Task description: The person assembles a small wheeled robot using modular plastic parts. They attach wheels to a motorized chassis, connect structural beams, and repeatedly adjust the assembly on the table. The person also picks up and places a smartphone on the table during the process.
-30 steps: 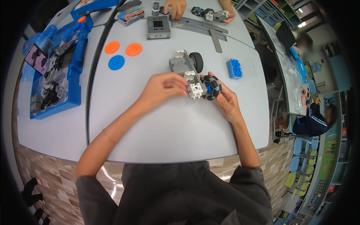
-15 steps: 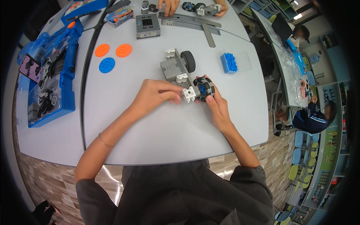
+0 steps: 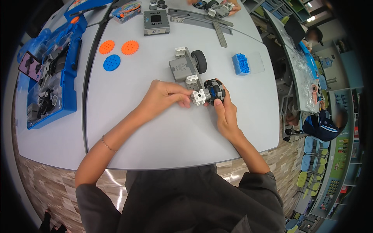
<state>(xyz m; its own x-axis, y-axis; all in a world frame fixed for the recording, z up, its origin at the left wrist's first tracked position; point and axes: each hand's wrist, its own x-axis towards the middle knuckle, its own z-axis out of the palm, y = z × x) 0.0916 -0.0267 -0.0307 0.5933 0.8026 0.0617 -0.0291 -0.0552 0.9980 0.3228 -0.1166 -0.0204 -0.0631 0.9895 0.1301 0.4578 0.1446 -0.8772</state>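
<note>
A partly built robot chassis stands in front of me, with a grey motor (image 3: 182,68), a black rubber wheel (image 3: 199,61) on its far right side and white corner connectors (image 3: 199,97) along its grey beam. My left hand (image 3: 167,96) is closed, thumb and fingers pinching the chassis's near left end beside the nearest connector; the exact part gripped is hidden by the fingers. On the right, an omni wheel (image 3: 215,91) with black rollers and a blue hub sits against the beam's near end. My right hand (image 3: 227,116) wraps round its outer side, thumb at the bottom.
Two orange gears (image 3: 130,47) and a blue gear (image 3: 112,63) lie left of the chassis. A box of blue pins (image 3: 241,64) is at right. Beyond are a grey control brick (image 3: 156,23), grey beams (image 3: 219,33) and another person's hand (image 3: 234,7). A blue parts case (image 3: 72,85) stands far left.
The view has shifted slightly. Across the table, the other person's hand has moved up off the grey beams. My two hands keep nearly the same hold on the chassis and omni wheel.
</note>
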